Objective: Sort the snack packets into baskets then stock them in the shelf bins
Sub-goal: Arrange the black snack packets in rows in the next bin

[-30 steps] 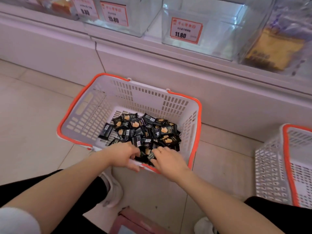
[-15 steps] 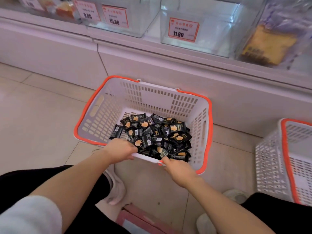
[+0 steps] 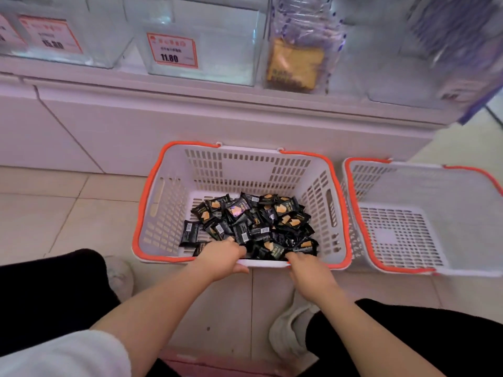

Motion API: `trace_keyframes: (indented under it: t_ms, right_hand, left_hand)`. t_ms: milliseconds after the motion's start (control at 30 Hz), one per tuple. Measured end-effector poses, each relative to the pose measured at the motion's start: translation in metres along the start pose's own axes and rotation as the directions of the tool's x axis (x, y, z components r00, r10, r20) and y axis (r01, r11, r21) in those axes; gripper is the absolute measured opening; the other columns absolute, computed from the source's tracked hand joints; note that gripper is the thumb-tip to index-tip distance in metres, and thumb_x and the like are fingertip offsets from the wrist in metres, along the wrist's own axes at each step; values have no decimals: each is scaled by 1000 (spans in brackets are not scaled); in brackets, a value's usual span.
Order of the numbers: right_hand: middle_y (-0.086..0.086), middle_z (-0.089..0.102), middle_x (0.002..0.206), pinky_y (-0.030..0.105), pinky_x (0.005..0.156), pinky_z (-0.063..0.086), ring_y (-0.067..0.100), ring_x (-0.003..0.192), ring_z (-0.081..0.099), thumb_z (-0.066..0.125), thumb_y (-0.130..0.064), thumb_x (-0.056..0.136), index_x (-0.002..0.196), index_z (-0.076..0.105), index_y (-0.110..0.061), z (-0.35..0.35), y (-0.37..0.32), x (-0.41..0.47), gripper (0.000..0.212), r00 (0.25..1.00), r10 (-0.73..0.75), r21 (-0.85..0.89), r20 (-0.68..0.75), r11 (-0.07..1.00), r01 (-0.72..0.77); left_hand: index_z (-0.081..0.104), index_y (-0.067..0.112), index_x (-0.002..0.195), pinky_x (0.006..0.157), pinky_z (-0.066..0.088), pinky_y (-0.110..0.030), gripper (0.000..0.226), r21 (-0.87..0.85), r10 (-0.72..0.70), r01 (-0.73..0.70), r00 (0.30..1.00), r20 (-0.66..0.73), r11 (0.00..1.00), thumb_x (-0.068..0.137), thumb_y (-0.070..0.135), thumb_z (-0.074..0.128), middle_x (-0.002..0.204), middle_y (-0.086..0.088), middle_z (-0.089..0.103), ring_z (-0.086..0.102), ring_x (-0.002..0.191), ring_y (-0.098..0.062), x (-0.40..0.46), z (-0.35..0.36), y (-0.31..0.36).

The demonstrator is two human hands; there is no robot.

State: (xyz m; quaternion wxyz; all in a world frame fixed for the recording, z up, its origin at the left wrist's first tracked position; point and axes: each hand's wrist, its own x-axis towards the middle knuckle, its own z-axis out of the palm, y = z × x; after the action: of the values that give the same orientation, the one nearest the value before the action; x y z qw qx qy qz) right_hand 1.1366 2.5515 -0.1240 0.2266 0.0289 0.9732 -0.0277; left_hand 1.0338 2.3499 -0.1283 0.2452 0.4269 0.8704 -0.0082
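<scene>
Nearest you, your knees in black trousers frame a white shoe (image 3: pixel 290 331) on the tiled floor (image 3: pixel 54 213), on the near side of the basket. Your left hand (image 3: pixel 221 258) grips the near rim of the basket (image 3: pixel 168 202), fingers curled over the edge and into it, touching the nearest packets. Your right hand (image 3: pixel 309 269) grips the same rim just to the right, fingers hooked over it too. The basket is white with an orange rim and sits on the floor in front of the shelf. A heap of black snack packets (image 3: pixel 253 224) with orange pictures lies on its bottom, piled toward the near right part; one packet lies apart at the left of the heap. Just beside the basket's right wall stands a second white basket (image 3: pixel 408 235), nothing showing inside it. Beyond the basket, above the white shelf base, clear shelf bins (image 3: pixel 206 50) stand in a row; the one straight behind the basket bears a price tag (image 3: pixel 171 50) reading 11.80, and the bin to its right holds clear bags with a yellow-brown item (image 3: pixel 295 65).
</scene>
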Motion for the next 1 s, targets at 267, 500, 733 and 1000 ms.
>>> trace_keyframes:
  t_ms: [267, 500, 733, 1000]
  right_hand:
    - [13, 54, 123, 41, 90, 39, 32, 112, 51, 40, -10, 93, 134, 36, -11, -1, -103, 33, 42, 948, -315, 20, -53, 948, 316]
    - [13, 59, 108, 36, 62, 33, 33, 95, 59, 33, -23, 101, 119, 41, -11, -10, -115, 47, 23, 940, -340, -4, 28, 940, 340]
    - [7, 59, 108, 34, 60, 33, 31, 93, 58, 33, -33, 101, 119, 41, -16, -6, -73, 31, 26, 960, -279, 17, 17, 960, 278]
    - [1, 62, 112, 35, 78, 49, 20, 100, 58, 46, -43, 95, 113, 55, -20, -40, -61, 39, 30, 977, -202, 290, 65, 941, 175]
  left_hand:
    - [47, 18, 127, 94, 41, -32, 45, -131, -100, 108, 993, 66, 986, 88, 38, 58, 127, -3, 51, 49, 117, -21, -54, 9, -63]
    - [47, 23, 124, 94, 43, -36, 33, 165, -193, 173, 975, 112, 971, 95, 38, 42, 125, -2, 54, 49, 119, -23, -84, 14, -108]
    - [48, 21, 122, 89, 44, -37, 35, 177, -123, 104, 987, 101, 979, 94, 41, 44, 122, -5, 56, 51, 117, -27, -57, 9, -77]
    - [50, 21, 122, 86, 47, -35, 42, -1, -158, 162, 967, 199, 987, 88, 46, 55, 119, -2, 60, 56, 109, -24, -40, -25, -70]
